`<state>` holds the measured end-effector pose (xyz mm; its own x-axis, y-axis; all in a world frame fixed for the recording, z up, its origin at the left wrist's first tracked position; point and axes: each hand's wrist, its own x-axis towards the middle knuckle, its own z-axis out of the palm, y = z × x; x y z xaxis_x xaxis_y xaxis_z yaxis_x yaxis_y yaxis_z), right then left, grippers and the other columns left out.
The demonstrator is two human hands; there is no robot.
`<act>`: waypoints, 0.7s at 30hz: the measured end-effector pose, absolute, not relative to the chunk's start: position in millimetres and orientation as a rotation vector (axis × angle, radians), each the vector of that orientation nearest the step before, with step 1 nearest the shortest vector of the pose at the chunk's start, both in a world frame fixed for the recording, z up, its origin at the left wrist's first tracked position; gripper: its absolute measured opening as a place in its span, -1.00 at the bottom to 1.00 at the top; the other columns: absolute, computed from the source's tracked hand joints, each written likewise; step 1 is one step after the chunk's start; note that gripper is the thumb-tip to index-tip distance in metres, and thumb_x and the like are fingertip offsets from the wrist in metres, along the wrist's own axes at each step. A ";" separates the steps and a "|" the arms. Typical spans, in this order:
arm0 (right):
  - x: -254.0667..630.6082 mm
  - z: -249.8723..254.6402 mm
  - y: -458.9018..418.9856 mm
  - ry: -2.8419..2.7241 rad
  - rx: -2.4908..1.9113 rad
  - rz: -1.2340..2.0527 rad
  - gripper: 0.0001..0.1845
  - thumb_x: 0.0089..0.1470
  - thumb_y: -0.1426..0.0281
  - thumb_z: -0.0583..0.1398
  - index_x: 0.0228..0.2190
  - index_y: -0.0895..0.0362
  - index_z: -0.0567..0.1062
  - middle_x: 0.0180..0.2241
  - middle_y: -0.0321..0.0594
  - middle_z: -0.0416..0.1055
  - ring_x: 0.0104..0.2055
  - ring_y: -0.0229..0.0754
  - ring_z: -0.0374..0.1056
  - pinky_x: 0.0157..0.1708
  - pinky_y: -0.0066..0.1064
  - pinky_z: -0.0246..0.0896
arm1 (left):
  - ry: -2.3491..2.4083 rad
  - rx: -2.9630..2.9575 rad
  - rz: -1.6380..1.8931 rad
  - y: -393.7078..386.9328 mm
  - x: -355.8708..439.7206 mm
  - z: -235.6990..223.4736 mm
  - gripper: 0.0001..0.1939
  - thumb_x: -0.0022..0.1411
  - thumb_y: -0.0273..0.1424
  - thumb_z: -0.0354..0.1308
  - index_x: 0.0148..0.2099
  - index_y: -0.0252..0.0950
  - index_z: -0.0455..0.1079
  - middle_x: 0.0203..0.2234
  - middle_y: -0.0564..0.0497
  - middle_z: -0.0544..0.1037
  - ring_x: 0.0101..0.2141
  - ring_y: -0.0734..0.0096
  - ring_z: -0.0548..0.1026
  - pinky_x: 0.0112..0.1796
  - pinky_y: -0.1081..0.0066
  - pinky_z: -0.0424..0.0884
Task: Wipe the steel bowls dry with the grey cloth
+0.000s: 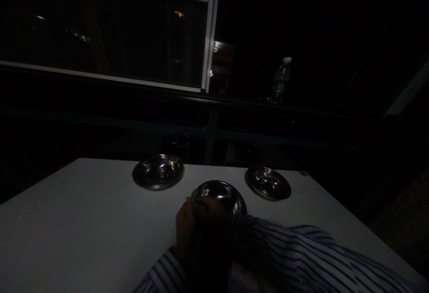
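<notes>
A shiny metal bowl (231,194) stands on the white table in front of me, partly covered by my hands. My left hand (185,226) is closed at the bowl's near left edge, thumb upward. Right beside it, my right hand (214,212) reaches over the near side of the bowl with its fingers curled. A small greyish thing (195,193) shows at the fingertips of both hands, too dark to name. Deep shadow hides most of the fingers.
Two metal dishes stand farther back on the white table (100,221): a left dish (140,177) with something small in it, and a right dish (283,190). Beyond the table, a plastic bottle (280,80) stands on a dark ledge near a white window frame (208,38).
</notes>
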<state>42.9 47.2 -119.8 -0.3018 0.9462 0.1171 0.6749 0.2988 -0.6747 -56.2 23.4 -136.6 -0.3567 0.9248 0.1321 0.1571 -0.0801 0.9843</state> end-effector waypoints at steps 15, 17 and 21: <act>51.1 -83.7 79.2 -2.696 -1.308 0.284 -0.68 0.08 0.51 0.07 -0.12 0.10 0.44 -0.02 -0.15 0.31 0.00 -0.16 0.22 0.00 -0.34 0.12 | 1.479 1.264 1.492 15.3 -55.3 -124.9 -0.65 0.12 -0.20 -0.12 -0.45 -0.25 0.41 -0.51 -0.13 0.56 -0.43 0.18 0.51 -0.37 0.29 0.40; 60.3 -77.6 89.6 -2.719 -1.410 0.191 -0.72 0.08 0.52 0.07 -0.15 0.22 0.43 -0.12 -0.07 0.36 -0.04 -0.08 0.25 -0.06 -0.20 0.15 | 1.463 1.298 1.498 14.1 -53.9 -123.8 -0.67 0.09 -0.21 -0.08 -0.41 -0.28 0.43 -0.47 -0.14 0.57 -0.40 0.19 0.51 -0.34 0.29 0.40; 66.6 -71.9 97.8 -2.794 -1.471 0.081 -0.77 0.10 0.50 0.08 -0.18 0.25 0.40 -0.21 -0.11 0.39 -0.11 -0.12 0.28 -0.09 -0.17 0.15 | 1.411 1.319 1.497 14.0 -52.7 -124.1 -0.69 0.05 -0.21 -0.01 -0.36 -0.32 0.44 -0.41 -0.14 0.58 -0.36 0.19 0.50 -0.30 0.29 0.39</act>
